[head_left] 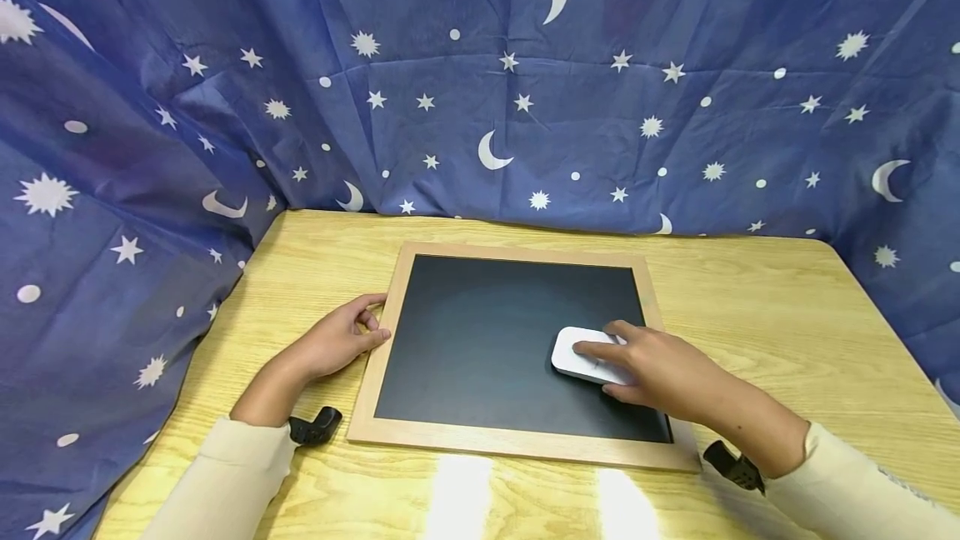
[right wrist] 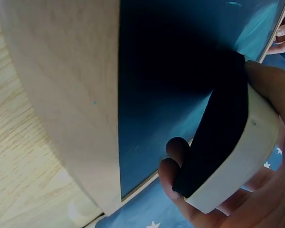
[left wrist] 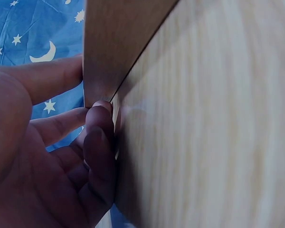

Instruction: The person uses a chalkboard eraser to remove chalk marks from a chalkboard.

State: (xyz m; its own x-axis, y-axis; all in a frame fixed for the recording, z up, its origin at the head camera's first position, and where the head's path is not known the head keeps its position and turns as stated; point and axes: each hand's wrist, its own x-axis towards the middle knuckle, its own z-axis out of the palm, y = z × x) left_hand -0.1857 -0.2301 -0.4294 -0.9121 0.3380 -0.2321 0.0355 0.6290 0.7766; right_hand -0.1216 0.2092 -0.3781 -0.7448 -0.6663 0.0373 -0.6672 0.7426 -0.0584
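A chalkboard (head_left: 472, 340) with a light wooden frame lies on the table, its dark face bare apart from the eraser and hand over it. My left hand (head_left: 333, 344) holds the left edge of the frame, thumb at its top side. In the left wrist view, curled fingers (left wrist: 99, 123) meet the frame's side wall (left wrist: 114, 42) close to the tabletop. Over the board's right half, my right hand (head_left: 660, 369) grips a white board eraser (head_left: 572, 357) by its sides, one finger along the top. Its black felt underside (right wrist: 216, 133) shows tilted up from the board in the right wrist view.
The light wooden table (head_left: 780, 332) extends on both sides of the board. A blue curtain (head_left: 420, 132) with moons and stars hangs along the back and sides. Black wrist cameras (head_left: 315, 426) sit at both cuffs, near the frame's lower corners. Bright glare lies on the table's front.
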